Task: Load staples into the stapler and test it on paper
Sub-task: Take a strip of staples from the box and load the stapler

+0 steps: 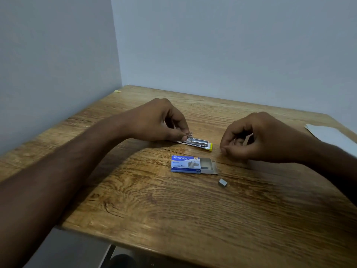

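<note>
A small metal stapler point(199, 143) with a yellow tip lies flat on the wooden table point(173, 219), its magazine exposed. My left hand point(160, 120) pinches its rear end with thumb and fingers. My right hand point(257, 137) hovers to the stapler's right, fingers curled around something thin and pale; what it is cannot be made out. A blue and white staple box point(185, 164) lies nearer to me, its inner tray slid out to the right. A short block of staples point(223, 182) rests loose on the table, right of the box.
White paper point(328, 133) lies at the table's far right edge. Walls close off the table at the back and the left. A tiny yellow scrap point(117, 91) sits at the far left corner. The table's near edge drops off toward the floor.
</note>
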